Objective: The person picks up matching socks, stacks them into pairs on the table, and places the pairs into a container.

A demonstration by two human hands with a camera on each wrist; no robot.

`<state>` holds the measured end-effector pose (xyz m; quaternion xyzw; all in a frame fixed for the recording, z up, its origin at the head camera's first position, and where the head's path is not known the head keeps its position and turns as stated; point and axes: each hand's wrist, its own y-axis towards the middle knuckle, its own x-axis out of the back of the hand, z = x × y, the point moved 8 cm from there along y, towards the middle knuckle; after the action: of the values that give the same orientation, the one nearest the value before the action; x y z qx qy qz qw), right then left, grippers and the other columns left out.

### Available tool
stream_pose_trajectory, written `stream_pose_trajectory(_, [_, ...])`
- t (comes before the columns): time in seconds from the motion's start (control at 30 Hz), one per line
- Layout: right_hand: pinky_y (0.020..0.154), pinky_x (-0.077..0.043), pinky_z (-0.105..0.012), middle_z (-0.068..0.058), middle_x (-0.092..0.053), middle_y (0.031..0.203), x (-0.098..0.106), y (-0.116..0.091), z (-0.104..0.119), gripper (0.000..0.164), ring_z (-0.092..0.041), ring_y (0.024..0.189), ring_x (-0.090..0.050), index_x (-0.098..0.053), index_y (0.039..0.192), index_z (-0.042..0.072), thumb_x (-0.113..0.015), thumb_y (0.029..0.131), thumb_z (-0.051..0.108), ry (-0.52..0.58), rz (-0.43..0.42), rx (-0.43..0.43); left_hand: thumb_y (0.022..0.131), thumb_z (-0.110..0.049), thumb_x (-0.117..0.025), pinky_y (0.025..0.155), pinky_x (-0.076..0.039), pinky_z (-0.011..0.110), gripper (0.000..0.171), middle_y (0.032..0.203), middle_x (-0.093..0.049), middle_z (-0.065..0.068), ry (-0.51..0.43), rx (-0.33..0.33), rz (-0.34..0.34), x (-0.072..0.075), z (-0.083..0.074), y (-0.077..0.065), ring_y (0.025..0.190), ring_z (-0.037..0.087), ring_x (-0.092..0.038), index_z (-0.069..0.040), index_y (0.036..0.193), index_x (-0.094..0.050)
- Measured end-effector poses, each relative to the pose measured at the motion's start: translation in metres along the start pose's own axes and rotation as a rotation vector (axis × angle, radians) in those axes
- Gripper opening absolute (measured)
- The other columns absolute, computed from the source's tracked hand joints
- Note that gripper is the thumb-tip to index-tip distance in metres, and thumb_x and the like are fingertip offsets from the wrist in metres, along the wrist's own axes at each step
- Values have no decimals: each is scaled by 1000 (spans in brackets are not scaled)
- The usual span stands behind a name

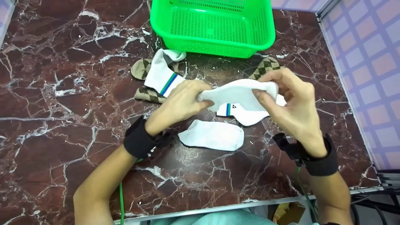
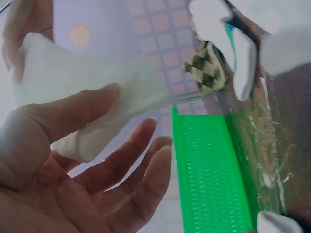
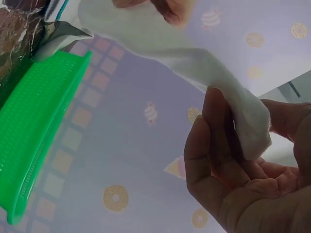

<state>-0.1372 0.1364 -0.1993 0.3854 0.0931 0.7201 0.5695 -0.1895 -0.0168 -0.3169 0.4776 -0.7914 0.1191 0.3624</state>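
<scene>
Held sock: plain white sock (image 1: 234,89), off the worktop (image 1: 78,125) and stretched between both hands; its lower part merges with the pale shapes behind, so its exact outline is hard to judge.
Left hand: at the sock's 9 o'clock, this hand (image 1: 189,98) pinches one end, the thumb lying across the cloth while other fingers spread loosely in the left wrist view.
Right hand: at 3 o'clock, this hand (image 1: 293,103) pinches the opposite end between thumb and fingers.
Logo sock: white sock with green-and-blue stripes and a small dark mark (image 1: 250,117), at 5 o'clock on the worktop, partly covered from view.
Low-cut sock: white ankle sock (image 1: 212,136), lying flat at 7 o'clock, toward the person.
Striped sock: white sock with a green-and-blue band (image 1: 156,72), between 9 and 10 o'clock, lying over brown checkered fabric (image 1: 150,94).
Checkered sock: brown diamond-patterned sock (image 1: 267,65), between 1 and 2 o'clock, just beyond the right hand.
Basket: green perforated plastic basket (image 1: 212,43), between 11 and 12 o'clock.
Wristbands: black, one on the left wrist (image 1: 139,139), another on the right (image 1: 318,162).
Wall: lilac checked panel (image 1: 359,62), between 2 and 3 o'clock.
</scene>
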Motion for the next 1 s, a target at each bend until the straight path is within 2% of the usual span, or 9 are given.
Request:
stream_pose_trajectory(0.1, [53,-48,-20,-19,-61,81,10,-8,-5,19,-17,62,-58,-55,91,-14,-61,73,-14,15,-39,-6,78,-12,-66,55,-41,24,12,90,-66,5,-65,-39,-34,7,-5,-8,62,14,-52,-6,88,-66])
stream_pose_trajectory(0.23, [47,-48,-20,-20,-59,84,25,-25,-23,25,-19,63,-59,-48,96,-15,-60,75,-13,18,-76,-39,81,-10,-63,60,-47,23,6,82,-65,4,-169,-70,-30,18,-13,-22,64,12,-55,-5,79,-60])
stream_pose_trajectory(0.3, [42,-43,-16,-15,-57,79,27,-36,-31,20,-12,55,-54,-50,91,-13,-60,74,-13,-7,-49,-35,82,-10,-63,65,-49,24,7,79,-63,2,-208,-70,-15,23,-16,-28,69,10,-57,-6,79,-58])
stream_pose_trajectory(0.4, [37,-32,-12,-10,-57,72,23,-48,-34,13,-4,46,-41,-55,82,-9,-60,72,-15,-22,33,0,83,-12,-62,65,-49,26,5,77,-62,-1,-227,-71,-7,31,-21,-37,69,9,-56,-7,83,-60])
stream_pose_trajectory(0.47, [39,-27,-12,-8,-56,69,15,-52,-31,14,-2,45,-34,-58,80,-6,-61,69,-15,-18,91,21,83,-13,-62,63,-48,25,7,77,-62,-2,-215,-52,-9,34,-23,-43,68,8,-56,-7,87,-61])
stream_pose_trajectory(0.6, [47,-34,-15,-10,-58,78,-1,-61,-32,25,-7,52,-38,-58,89,-7,-64,66,-13,-34,183,-18,84,-12,-61,57,-47,23,12,75,-62,1,-159,-18,-15,33,-21,-53,63,8,-55,-5,94,-61])
stream_pose_trajectory(0.73, [52,-37,-17,-9,-58,86,-11,-78,-53,36,-8,58,-40,-57,101,-4,-67,67,-10,-105,263,-102,84,-12,-61,51,-44,23,14,72,-62,1,-90,-16,-18,26,-18,-59,57,8,-53,-5,96,-60])
stream_pose_trajectory(0.87, [61,-44,-18,-4,-58,97,-21,-95,-75,45,-8,67,-47,-55,111,2,-67,68,-7,-164,337,-148,83,-11,-61,52,-44,22,13,72,-63,1,-32,-21,-18,16,-10,-63,56,8,-53,-6,95,-60])
stream_pose_trajectory(1.0, [69,-49,-23,-2,-55,110,-34,-107,-93,55,-11,77,-53,-52,118,5,-66,66,-7,-160,422,-210,83,-9,-61,49,-43,22,12,71,-64,3,11,-8,0,2,3,-62,53,10,-52,-6,94,-60])
